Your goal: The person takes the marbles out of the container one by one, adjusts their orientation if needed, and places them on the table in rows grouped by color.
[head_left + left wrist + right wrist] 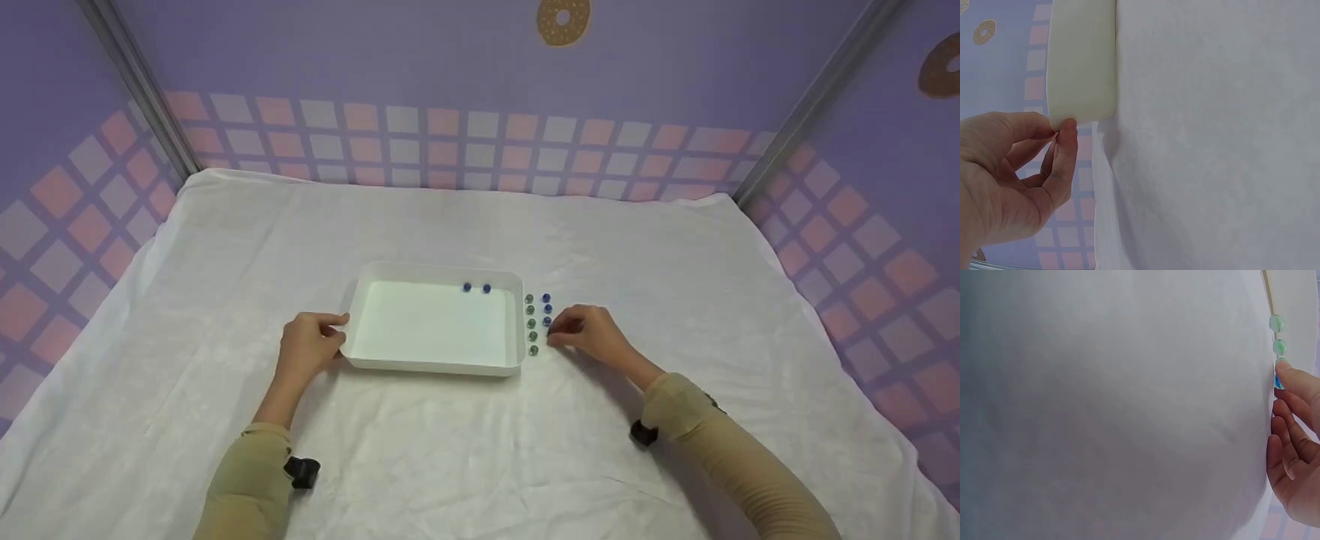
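A shallow white tray (431,322) lies on the cloth, with two dark blue marbles (477,288) inside by its far wall. At the tray's left end, my left hand (309,346) pinches the rim between thumb and fingers, close to the near corner (1064,115). Beyond the tray's right wall, my right hand (592,334) pinches a blue marble (1278,382) between thumb and index finger, low over the cloth. This marble lines up with three other blue marbles (547,308). Several clear green marbles (532,324) form a row between them and the tray.
White cloth (442,457) with soft wrinkles covers the table. A purple wall (360,60) with pink and white squares rises behind it, and similar panels stand at both sides. Dark wrist devices (302,472) sit at both sleeves.
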The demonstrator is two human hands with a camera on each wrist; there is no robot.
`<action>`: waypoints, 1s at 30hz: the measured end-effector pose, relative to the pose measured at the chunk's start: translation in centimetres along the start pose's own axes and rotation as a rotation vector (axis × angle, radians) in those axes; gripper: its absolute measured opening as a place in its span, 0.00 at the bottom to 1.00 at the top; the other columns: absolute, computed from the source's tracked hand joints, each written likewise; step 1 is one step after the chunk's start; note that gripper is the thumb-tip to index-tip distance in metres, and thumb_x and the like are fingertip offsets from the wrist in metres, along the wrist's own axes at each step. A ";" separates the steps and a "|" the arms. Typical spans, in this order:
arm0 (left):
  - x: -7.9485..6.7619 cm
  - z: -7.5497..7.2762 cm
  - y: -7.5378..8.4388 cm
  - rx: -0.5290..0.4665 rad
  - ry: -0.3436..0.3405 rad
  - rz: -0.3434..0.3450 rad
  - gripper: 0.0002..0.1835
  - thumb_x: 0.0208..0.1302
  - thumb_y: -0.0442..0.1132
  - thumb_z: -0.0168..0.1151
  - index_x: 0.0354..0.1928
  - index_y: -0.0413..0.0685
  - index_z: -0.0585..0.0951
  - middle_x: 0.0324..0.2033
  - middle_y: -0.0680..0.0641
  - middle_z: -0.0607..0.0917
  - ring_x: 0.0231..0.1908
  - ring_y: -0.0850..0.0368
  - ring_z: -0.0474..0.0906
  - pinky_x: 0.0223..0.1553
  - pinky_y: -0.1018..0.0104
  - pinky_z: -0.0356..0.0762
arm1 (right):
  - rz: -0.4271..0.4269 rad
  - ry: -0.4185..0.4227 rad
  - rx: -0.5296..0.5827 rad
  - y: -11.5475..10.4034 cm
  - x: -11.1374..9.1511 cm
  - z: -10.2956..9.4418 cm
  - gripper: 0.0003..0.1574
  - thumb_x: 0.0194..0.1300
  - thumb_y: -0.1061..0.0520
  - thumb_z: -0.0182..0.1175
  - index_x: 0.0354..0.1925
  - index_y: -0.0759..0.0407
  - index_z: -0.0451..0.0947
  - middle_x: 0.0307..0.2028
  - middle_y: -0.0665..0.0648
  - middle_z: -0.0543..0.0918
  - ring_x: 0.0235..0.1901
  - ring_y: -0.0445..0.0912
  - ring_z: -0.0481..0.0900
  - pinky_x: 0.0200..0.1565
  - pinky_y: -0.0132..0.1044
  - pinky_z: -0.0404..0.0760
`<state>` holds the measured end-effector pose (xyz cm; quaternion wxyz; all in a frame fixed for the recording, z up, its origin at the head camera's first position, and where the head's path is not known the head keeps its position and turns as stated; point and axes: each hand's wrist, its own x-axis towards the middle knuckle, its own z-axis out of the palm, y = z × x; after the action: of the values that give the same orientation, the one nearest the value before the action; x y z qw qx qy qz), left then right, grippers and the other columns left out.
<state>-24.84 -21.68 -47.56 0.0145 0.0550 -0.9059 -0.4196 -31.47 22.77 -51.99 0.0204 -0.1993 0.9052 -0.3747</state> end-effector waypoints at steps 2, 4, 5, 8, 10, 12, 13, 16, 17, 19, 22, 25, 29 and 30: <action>0.0 0.0 0.0 -0.004 0.002 0.000 0.19 0.62 0.27 0.55 0.55 0.32 0.81 0.36 0.33 0.85 0.19 0.62 0.79 0.22 0.75 0.77 | 0.009 0.002 -0.002 0.0 0.0 0.0 0.07 0.55 0.54 0.73 0.35 0.52 0.87 0.33 0.53 0.88 0.32 0.41 0.83 0.37 0.30 0.82; 0.0 0.0 0.0 -0.008 0.003 -0.001 0.19 0.61 0.27 0.55 0.55 0.32 0.81 0.36 0.33 0.85 0.19 0.62 0.78 0.22 0.75 0.77 | 0.014 0.003 -0.002 0.1 0.0 0.0 0.07 0.55 0.55 0.74 0.35 0.52 0.87 0.33 0.53 0.88 0.32 0.41 0.83 0.37 0.30 0.81; 0.0 0.1 0.0 -0.008 0.004 -0.002 0.19 0.61 0.28 0.55 0.55 0.32 0.81 0.36 0.33 0.85 0.19 0.62 0.78 0.22 0.75 0.77 | 0.015 0.002 -0.001 0.1 0.0 0.0 0.07 0.55 0.55 0.74 0.35 0.52 0.87 0.33 0.53 0.88 0.32 0.41 0.83 0.37 0.30 0.81; 0.0 0.1 0.0 -0.009 0.004 -0.003 0.19 0.61 0.28 0.56 0.55 0.32 0.81 0.35 0.34 0.85 0.19 0.63 0.78 0.22 0.74 0.77 | 0.016 0.001 0.002 0.0 0.0 0.0 0.08 0.55 0.56 0.74 0.35 0.53 0.87 0.33 0.54 0.88 0.32 0.42 0.83 0.37 0.30 0.81; 0.0 0.1 0.0 -0.006 0.008 -0.004 0.19 0.61 0.28 0.56 0.54 0.33 0.81 0.35 0.34 0.85 0.19 0.63 0.77 0.22 0.74 0.77 | 0.016 -0.002 0.003 -0.1 -0.1 0.0 0.08 0.55 0.56 0.74 0.35 0.53 0.87 0.34 0.54 0.88 0.32 0.42 0.82 0.37 0.30 0.81; 0.0 0.1 0.0 -0.004 0.013 -0.001 0.19 0.61 0.28 0.56 0.54 0.33 0.82 0.35 0.34 0.85 0.19 0.63 0.78 0.22 0.75 0.76 | 0.015 -0.003 0.003 -0.1 -0.1 0.0 0.08 0.55 0.56 0.74 0.35 0.53 0.87 0.34 0.54 0.87 0.32 0.42 0.82 0.37 0.30 0.81; 0.0 0.1 0.0 -0.002 0.015 0.001 0.19 0.61 0.28 0.56 0.54 0.33 0.82 0.35 0.34 0.86 0.18 0.63 0.78 0.22 0.75 0.76 | 0.016 -0.005 0.005 -0.1 -0.1 0.0 0.08 0.55 0.56 0.74 0.35 0.53 0.87 0.34 0.54 0.87 0.32 0.42 0.82 0.37 0.30 0.81; -0.1 0.1 0.0 -0.001 0.018 0.004 0.19 0.61 0.28 0.56 0.54 0.33 0.82 0.35 0.33 0.86 0.18 0.63 0.78 0.22 0.75 0.75 | 0.015 -0.007 0.007 -0.1 -0.1 -0.1 0.08 0.55 0.56 0.74 0.35 0.53 0.87 0.34 0.54 0.87 0.32 0.42 0.82 0.36 0.30 0.80; -0.1 0.1 0.0 0.000 0.019 0.005 0.19 0.61 0.28 0.56 0.54 0.33 0.82 0.35 0.33 0.86 0.18 0.62 0.78 0.22 0.75 0.75 | 0.013 -0.007 0.009 -0.1 -0.1 -0.1 0.08 0.55 0.57 0.74 0.35 0.53 0.87 0.34 0.54 0.87 0.32 0.42 0.82 0.36 0.30 0.80; -0.1 0.1 0.0 -0.002 0.014 0.011 0.19 0.61 0.28 0.56 0.54 0.33 0.82 0.36 0.33 0.86 0.19 0.61 0.80 0.22 0.75 0.75 | 0.014 -0.011 0.014 -0.1 -0.2 -0.1 0.08 0.55 0.56 0.74 0.36 0.53 0.86 0.34 0.55 0.87 0.31 0.42 0.81 0.35 0.30 0.80; -0.1 0.1 -0.1 -0.007 0.008 0.020 0.19 0.62 0.28 0.55 0.55 0.34 0.82 0.37 0.32 0.86 0.20 0.57 0.82 0.22 0.74 0.75 | 0.011 -0.014 0.017 -0.1 -0.3 -0.2 0.09 0.56 0.55 0.73 0.37 0.53 0.86 0.34 0.54 0.86 0.31 0.43 0.81 0.34 0.31 0.80; -0.2 0.1 -0.2 -0.012 0.007 0.021 0.19 0.63 0.28 0.55 0.55 0.34 0.81 0.38 0.32 0.86 0.21 0.55 0.83 0.22 0.74 0.75 | 0.013 -0.019 0.019 -0.2 -0.3 -0.2 0.09 0.56 0.55 0.73 0.37 0.53 0.86 0.34 0.54 0.86 0.30 0.43 0.81 0.33 0.31 0.80; -0.2 0.1 -0.2 -0.013 0.009 0.013 0.19 0.63 0.28 0.55 0.56 0.35 0.81 0.38 0.33 0.86 0.19 0.60 0.81 0.23 0.74 0.76 | 0.025 -0.028 0.013 -0.2 -0.2 -0.4 0.10 0.55 0.55 0.74 0.37 0.52 0.86 0.33 0.54 0.86 0.30 0.42 0.81 0.33 0.31 0.80; -0.2 0.1 -0.2 -0.011 0.010 0.011 0.19 0.63 0.28 0.55 0.56 0.35 0.81 0.38 0.33 0.86 0.19 0.61 0.80 0.23 0.74 0.76 | 0.031 -0.031 0.010 -0.3 -0.2 -0.5 0.10 0.55 0.55 0.74 0.37 0.52 0.86 0.33 0.54 0.86 0.31 0.42 0.81 0.33 0.30 0.80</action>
<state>-24.66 -21.70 -47.76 0.0217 0.0523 -0.9038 -0.4242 -31.30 22.99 -51.49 0.0414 -0.1908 0.9060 -0.3756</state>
